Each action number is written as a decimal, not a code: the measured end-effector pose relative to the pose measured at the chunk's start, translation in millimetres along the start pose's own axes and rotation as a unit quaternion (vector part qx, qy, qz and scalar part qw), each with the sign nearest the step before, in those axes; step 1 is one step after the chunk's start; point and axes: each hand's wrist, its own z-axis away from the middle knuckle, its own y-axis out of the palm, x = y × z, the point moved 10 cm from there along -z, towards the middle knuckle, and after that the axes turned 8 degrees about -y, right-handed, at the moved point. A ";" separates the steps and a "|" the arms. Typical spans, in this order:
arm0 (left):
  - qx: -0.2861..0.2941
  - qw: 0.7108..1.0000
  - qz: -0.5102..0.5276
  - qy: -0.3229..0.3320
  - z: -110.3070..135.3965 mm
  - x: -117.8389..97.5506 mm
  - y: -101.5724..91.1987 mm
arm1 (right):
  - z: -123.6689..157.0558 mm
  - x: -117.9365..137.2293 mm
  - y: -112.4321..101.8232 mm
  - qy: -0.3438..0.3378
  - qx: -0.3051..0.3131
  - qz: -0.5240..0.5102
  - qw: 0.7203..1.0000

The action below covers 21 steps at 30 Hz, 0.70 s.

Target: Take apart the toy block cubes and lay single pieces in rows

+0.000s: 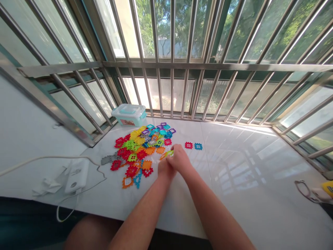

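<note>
Left hand (pixel 165 170) and right hand (pixel 180 160): held close together, pinching a green plastic building piece (pixel 166 154) between them. Just beyond and left of the hands: heap of multicoloured interlocking plastic pieces (pixel 137 149). Ahead and right of the hands: one red piece (pixel 188 145), one blue piece (pixel 198 146), side by side. Past the heap: lidded teal storage box (pixel 128 115), on a white tiled ledge (pixel 241 166).

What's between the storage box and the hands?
Head view: a heap of multicoloured plastic building tiles separates the storage box from the left hand and right hand.
</note>
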 end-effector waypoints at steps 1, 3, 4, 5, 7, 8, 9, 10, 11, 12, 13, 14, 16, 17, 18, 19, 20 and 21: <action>-0.001 1.000 -0.001 0.003 0.5 -0.1 1.5 | 2.7 -16.7 -16.4 0.004 -0.022 -0.020 1.000; -0.007 1.000 -0.001 0.008 1.4 -0.8 2.0 | 9.6 -49.7 -47.1 -0.001 -0.057 -0.042 0.997; -0.009 1.000 -0.001 0.010 1.6 -1.4 1.7 | 13.8 -66.3 -59.3 0.000 -0.064 -0.046 0.997; -0.008 1.000 -0.001 0.013 1.8 -2.0 1.6 | 18.6 -83.1 -69.3 0.009 -0.069 -0.053 0.996; -0.001 1.000 -0.003 0.015 1.9 -3.0 1.5 | 29.1 -111.2 -80.8 0.032 -0.070 -0.074 0.994; 0.002 1.000 -0.003 0.014 2.0 -3.0 1.0 | 34.4 -120.6 -82.7 0.039 -0.069 -0.090 0.993; 0.002 1.000 -0.003 0.014 2.4 -2.9 -0.1 | 39.3 -126.2 -82.3 0.041 -0.069 -0.109 0.991; 0.001 1.000 0.000 0.014 3.0 -2.7 -1.6 | 43.7 -128.2 -80.3 0.037 -0.070 -0.127 0.989; -0.003 1.000 0.005 0.016 3.9 -2.8 -3.5 | 47.5 -127.3 -77.0 0.029 -0.070 -0.144 0.987; -0.008 1.000 0.013 0.022 5.1 -3.4 -5.8 | 50.6 -123.9 -72.5 0.018 -0.069 -0.157 0.985; -0.014 0.999 0.022 0.032 6.7 -4.7 -8.0 | 52.9 -118.9 -67.4 0.005 -0.065 -0.162 0.985; -0.019 0.998 0.032 0.046 8.5 -6.6 -9.9 | 54.6 -113.0 -61.8 -0.008 -0.058 -0.161 0.985; -0.026 0.996 0.046 0.079 12.0 -11.3 -12.2 | 56.2 -100.8 -51.4 -0.031 -0.039 -0.145 0.988; -0.026 0.994 0.049 0.093 13.3 -13.3 -12.4 | 56.5 -95.1 -47.2 -0.041 -0.028 -0.134 0.990; -0.025 0.993 0.049 0.103 14.1 -14.7 -11.9 | 56.5 -90.0 -44.3 -0.051 -0.020 -0.123 0.991; -0.022 0.993 0.048 0.109 14.3 -15.5 -11.0 | 56.6 -85.6 -42.7 -0.060 -0.015 -0.114 0.992; -0.020 0.993 0.045 0.111 14.1 -15.7 -10.0 | 56.7 -82.1 -41.8 -0.068 -0.011 -0.105 0.992; -0.018 0.993 0.042 0.109 13.4 -15.4 -9.1 | 56.9 -79.7 -41.6 -0.073 -0.007 -0.097 0.993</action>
